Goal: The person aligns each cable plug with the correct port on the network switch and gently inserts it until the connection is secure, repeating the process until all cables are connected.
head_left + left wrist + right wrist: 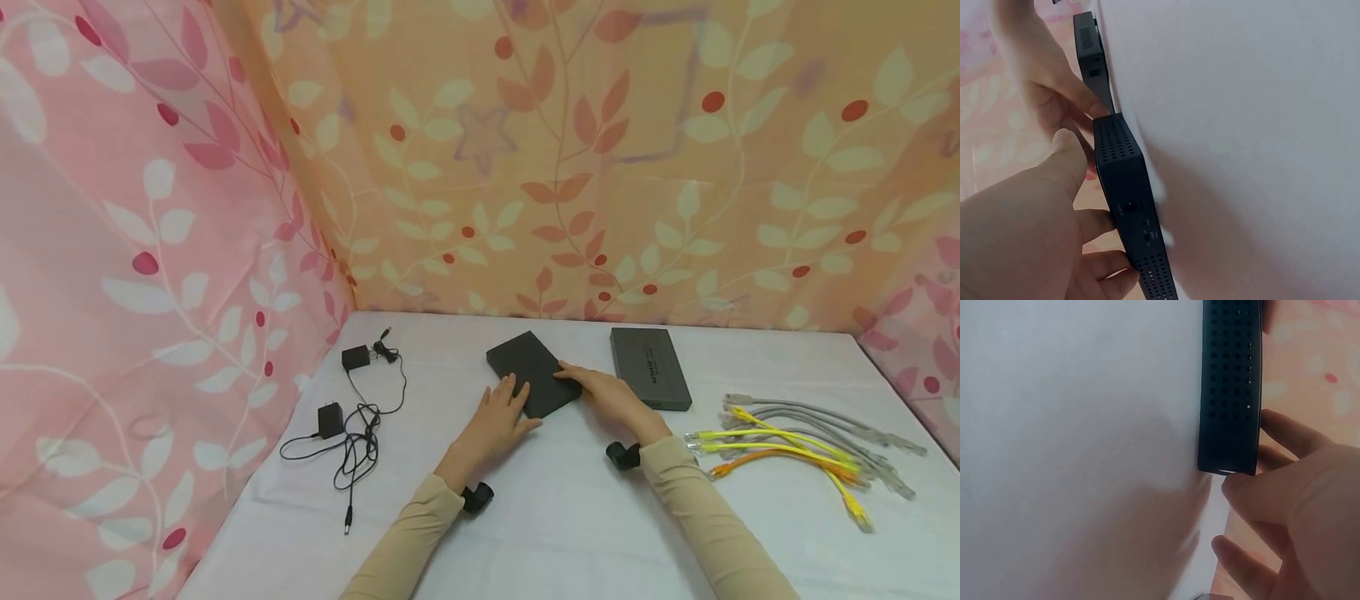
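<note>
A black network switch (534,367) lies turned at an angle on the white table. My left hand (491,421) rests its fingers on the top near the left front edge, thumb held away from the box. With my right hand (611,400) I hold the right corner, thumb at the end and index finger over the top. A vented side with a round power socket (1132,206) faces the left wrist camera; rows of holes show in the right wrist view too. Behind my right hand is a second dark switch (651,367), marked NETGEAR.
Two black power adapters, one farther back (356,357) and one nearer (330,420), lie at the left with tangled cords (363,442). Grey, yellow and orange network cables (802,454) are heaped at the right. Patterned cloth (562,167) hangs behind the table (540,517).
</note>
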The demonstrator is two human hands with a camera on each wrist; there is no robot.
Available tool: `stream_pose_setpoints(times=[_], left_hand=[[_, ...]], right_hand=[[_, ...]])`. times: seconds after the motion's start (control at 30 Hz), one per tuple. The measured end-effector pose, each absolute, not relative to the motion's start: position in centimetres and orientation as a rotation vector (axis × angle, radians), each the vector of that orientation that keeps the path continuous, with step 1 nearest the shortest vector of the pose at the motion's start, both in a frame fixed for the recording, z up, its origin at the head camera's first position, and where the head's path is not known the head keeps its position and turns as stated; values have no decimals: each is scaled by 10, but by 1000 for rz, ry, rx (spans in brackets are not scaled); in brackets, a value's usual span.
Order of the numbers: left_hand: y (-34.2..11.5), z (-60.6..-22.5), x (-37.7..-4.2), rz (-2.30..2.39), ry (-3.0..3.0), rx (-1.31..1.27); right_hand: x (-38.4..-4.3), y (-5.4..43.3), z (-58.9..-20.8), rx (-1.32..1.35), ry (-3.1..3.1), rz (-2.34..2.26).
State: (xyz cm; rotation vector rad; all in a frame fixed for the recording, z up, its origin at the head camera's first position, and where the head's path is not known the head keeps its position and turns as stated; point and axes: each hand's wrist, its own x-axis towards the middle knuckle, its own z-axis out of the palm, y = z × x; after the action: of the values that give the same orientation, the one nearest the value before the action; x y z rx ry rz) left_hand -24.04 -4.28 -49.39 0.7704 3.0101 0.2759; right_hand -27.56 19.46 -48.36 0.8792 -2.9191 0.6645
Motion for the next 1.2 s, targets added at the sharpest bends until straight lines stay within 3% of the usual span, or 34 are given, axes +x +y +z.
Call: stream_pose_setpoints(times=[0.57,0.83,1.2], left_hand=[[-40,-488,-237,349,2947,884],[-62,-481,-244,453,2914,956],[-116,-466,-270,487,3051,844]], right_hand=[[-285,196,-485,729,-2917,649],[-278,195,-487,732,-2942,718],[-270,194,-493,885,-3032,772]])
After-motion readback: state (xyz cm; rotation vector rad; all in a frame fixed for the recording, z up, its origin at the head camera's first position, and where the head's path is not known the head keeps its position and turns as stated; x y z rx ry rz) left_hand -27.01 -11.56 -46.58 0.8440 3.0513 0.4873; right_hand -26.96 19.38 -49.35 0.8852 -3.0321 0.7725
